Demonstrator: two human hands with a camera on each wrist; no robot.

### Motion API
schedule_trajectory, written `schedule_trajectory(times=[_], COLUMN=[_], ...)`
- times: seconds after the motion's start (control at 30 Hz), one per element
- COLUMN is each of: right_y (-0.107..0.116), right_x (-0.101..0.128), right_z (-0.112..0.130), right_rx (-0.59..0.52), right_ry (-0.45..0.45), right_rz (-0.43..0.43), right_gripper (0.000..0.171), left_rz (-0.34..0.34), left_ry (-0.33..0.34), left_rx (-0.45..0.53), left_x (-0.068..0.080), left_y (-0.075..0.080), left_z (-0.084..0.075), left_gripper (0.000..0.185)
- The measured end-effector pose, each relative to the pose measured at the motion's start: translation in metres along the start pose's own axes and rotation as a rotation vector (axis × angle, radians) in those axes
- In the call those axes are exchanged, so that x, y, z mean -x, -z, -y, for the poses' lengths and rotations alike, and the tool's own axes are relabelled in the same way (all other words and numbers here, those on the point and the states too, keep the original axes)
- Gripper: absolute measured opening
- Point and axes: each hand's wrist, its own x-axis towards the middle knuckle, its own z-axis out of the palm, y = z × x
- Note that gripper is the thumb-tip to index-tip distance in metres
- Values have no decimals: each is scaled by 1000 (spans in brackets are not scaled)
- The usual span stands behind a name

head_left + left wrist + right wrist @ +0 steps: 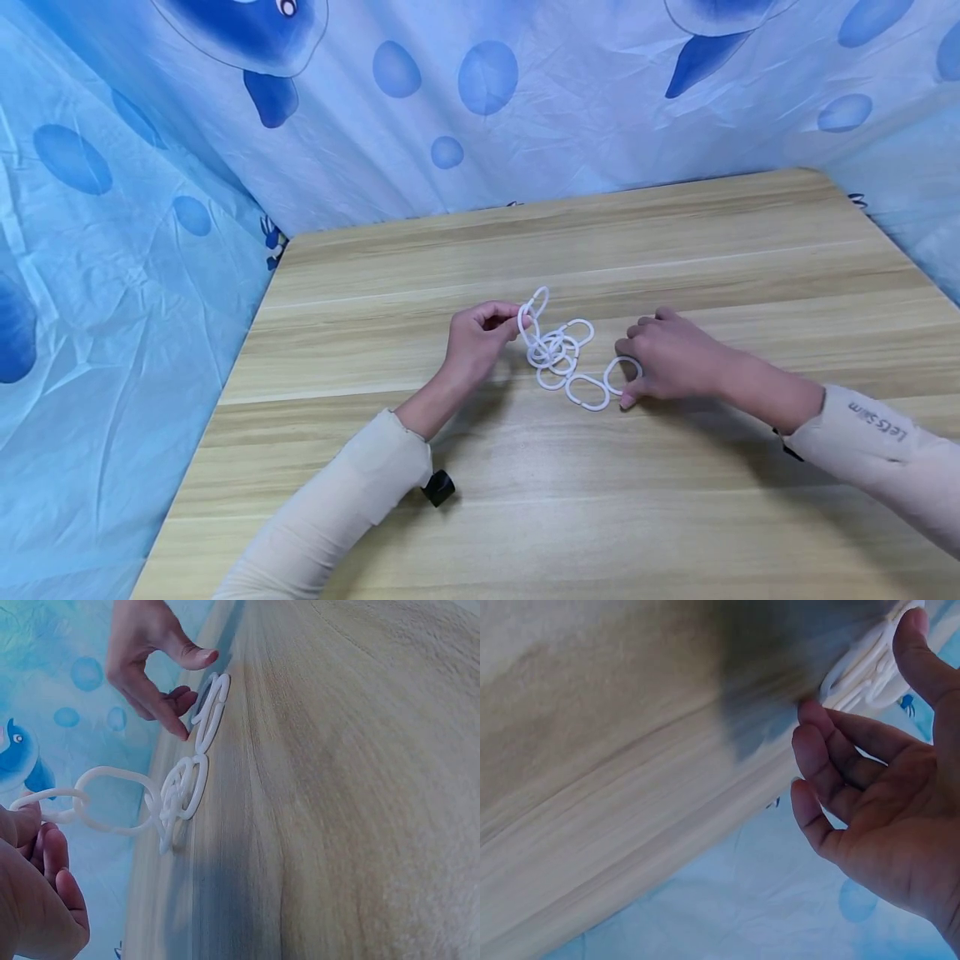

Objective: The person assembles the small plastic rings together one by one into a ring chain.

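A chain of white plastic links (553,348) lies bunched on the wooden table between the two hands. My left hand (474,340) pinches one link between thumb and fingers. In the left wrist view that held link (51,793) is lifted off the table, and another link (112,772) stretches from it down to the pile. My right hand (678,354) is at the chain's right end, thumb and fingers spread apart around the end link (606,375). No grip on it shows. In the right wrist view the thumb of my right hand (885,795) stands away from its loosely bent fingers.
The wood-grain table (525,533) spreads out around the hands. A blue curtain (360,150) with whale and bubble prints hangs behind it and along the left side. A small black block (438,488) is at the left sleeve's cuff.
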Motion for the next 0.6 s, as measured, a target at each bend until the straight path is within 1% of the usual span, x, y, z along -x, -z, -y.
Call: schedule_trajectory(times=[0.2, 0.53, 0.6], right_y=[-5, -10, -10], right_x=[1, -1, -2], right_z=[5, 6, 6], right_rx=[28, 27, 26], right_ry=[21, 31, 25], right_rz=[-60, -140, -143], right_gripper=[44, 36, 36], left_rz=[3, 1, 0], left_ry=[-4, 8, 7], left_rx=[-8, -11, -8], left_x=[0, -1, -1], left_y=[0, 0, 0], left_z=[0, 2, 2], left_gripper=[13, 13, 13])
